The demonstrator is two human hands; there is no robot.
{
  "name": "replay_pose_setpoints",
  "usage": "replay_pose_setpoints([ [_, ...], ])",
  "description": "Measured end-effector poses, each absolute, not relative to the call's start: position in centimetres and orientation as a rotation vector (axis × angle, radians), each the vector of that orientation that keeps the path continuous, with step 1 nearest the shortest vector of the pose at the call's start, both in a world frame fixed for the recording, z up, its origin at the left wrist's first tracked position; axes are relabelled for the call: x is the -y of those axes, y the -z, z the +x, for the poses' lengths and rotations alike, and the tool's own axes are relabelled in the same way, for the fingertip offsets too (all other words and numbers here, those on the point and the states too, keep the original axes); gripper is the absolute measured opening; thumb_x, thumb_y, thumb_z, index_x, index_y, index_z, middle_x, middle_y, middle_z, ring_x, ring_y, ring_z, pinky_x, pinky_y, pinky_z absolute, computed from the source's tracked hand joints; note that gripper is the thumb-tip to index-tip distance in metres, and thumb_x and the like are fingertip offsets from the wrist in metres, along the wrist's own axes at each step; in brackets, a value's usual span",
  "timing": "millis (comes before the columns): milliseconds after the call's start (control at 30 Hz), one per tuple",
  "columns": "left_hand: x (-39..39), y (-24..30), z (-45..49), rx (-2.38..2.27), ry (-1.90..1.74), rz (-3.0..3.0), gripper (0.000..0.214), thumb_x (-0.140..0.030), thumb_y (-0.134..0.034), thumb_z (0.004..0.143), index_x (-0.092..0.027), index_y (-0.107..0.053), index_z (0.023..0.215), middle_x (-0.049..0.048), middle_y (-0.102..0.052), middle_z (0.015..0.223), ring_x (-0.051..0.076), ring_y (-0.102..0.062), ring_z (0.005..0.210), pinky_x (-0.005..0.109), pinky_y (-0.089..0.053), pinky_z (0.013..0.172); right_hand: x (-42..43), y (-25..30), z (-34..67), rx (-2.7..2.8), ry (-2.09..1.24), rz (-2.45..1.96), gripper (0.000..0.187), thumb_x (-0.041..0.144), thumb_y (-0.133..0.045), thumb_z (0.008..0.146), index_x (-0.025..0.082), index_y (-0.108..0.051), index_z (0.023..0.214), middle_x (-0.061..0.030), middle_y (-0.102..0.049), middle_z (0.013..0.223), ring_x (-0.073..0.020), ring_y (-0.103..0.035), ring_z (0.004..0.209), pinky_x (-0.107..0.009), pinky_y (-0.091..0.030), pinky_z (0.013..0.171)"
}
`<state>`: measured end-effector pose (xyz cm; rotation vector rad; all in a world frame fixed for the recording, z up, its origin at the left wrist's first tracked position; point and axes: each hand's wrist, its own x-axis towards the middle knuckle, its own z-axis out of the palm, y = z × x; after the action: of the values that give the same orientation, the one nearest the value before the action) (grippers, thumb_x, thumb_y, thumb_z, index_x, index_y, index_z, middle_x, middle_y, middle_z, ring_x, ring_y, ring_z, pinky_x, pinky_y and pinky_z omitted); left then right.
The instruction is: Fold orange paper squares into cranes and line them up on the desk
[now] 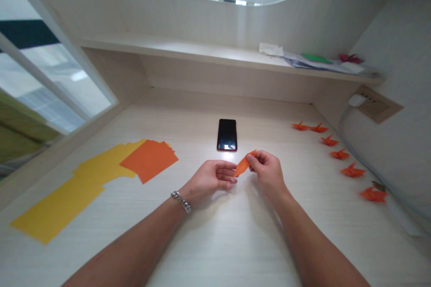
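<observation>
Orange piece (243,164), part-folded, held just above the desk (215,242).
Your right hand (267,171) pinches its top, left hand (210,179) its lower tip; six cranes (339,154) finished at right, orange sheets (150,160) unfolded at left.

An orange folded paper (244,164) stands out against the pale wood-grain tabletop (215,242); yellow sheets (67,202) and orange sheets (150,160) colour its left edge, orange paper cranes (339,154) its right edge, a black phone (226,133) its middle.

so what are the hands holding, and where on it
A folded orange paper: right hand pinches its upper end, left hand its lower end.
</observation>
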<state>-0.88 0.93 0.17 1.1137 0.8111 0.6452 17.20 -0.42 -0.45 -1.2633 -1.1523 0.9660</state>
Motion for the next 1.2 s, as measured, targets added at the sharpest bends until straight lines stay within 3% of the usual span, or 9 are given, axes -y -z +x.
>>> replay_pose_setpoints([
  [100,-0.8,-0.5,-0.7,-0.806,-0.669,1.131,0.044,-0.018,-0.083,0.058,-0.01,-0.067,0.098,0.0128,-0.071,0.095,0.02,-0.067,0.083,0.032,-0.05,0.075,0.6,0.3,17.0,1.158,-0.982,-1.257,0.018,0.031,-0.064,0.077,0.016,-0.063,0.069,0.0018,-0.056,0.057,-0.0114,-0.047,0.052,-0.025,-0.037,0.052],
  [233,-0.4,-1.0,-0.1,-0.855,-0.732,1.256,0.026,-0.036,-0.07,0.075,-0.01,-0.069,0.082,0.0066,-0.068,0.072,0.013,-0.061,0.062,0.025,-0.046,0.06,0.9,0.1,16.0,1.179,-1.05,-1.24,0.014,0.029,-0.066,0.074,0.016,-0.065,0.069,0.0006,-0.059,0.06,-0.0123,-0.051,0.055,-0.025,-0.039,0.054],
  [400,-0.3,-0.9,0.1,-0.915,-0.798,1.335,0.026,-0.037,-0.068,0.075,-0.012,-0.065,0.068,0.0021,-0.061,0.058,0.011,-0.053,0.053,0.022,-0.042,0.053,1.1,0.0,15.4,1.096,-1.155,-1.228,0.018,0.033,-0.069,0.071,0.016,-0.065,0.066,0.0009,-0.059,0.056,-0.0112,-0.049,0.051,-0.025,-0.039,0.051],
  [667,-0.2,-0.6,0.0,-0.91,-0.816,1.368,0.024,-0.036,-0.065,0.079,-0.012,-0.066,0.076,0.0035,-0.063,0.064,0.011,-0.054,0.057,0.022,-0.04,0.053,1.1,0.0,15.3,1.135,-1.174,-1.203,0.019,0.033,-0.069,0.072,0.016,-0.064,0.067,0.0,-0.061,0.059,-0.0121,-0.052,0.054,-0.025,-0.041,0.055],
  [933,0.1,-1.3,0.2,-0.927,-0.869,1.379,0.028,-0.037,-0.067,0.077,-0.013,-0.061,0.064,-0.0002,-0.056,0.054,0.009,-0.047,0.049,0.02,-0.035,0.048,1.3,-0.3,14.9,0.979,-1.314,-1.148,0.023,0.036,-0.075,0.065,0.016,-0.063,0.062,0.0019,-0.057,0.051,-0.01,-0.047,0.048,-0.023,-0.036,0.049],
  [1200,0.0,-1.4,0.0,-0.922,-0.852,1.307,0.025,-0.034,-0.068,0.074,-0.013,-0.06,0.063,0.0012,-0.06,0.055,0.01,-0.05,0.049,0.022,-0.038,0.049,1.5,-0.6,15.4,0.993,-1.287,-1.166,0.029,0.044,-0.067,0.075,0.016,-0.068,0.066,-0.0034,-0.065,0.064,-0.0121,-0.055,0.056,-0.023,-0.042,0.052],
])
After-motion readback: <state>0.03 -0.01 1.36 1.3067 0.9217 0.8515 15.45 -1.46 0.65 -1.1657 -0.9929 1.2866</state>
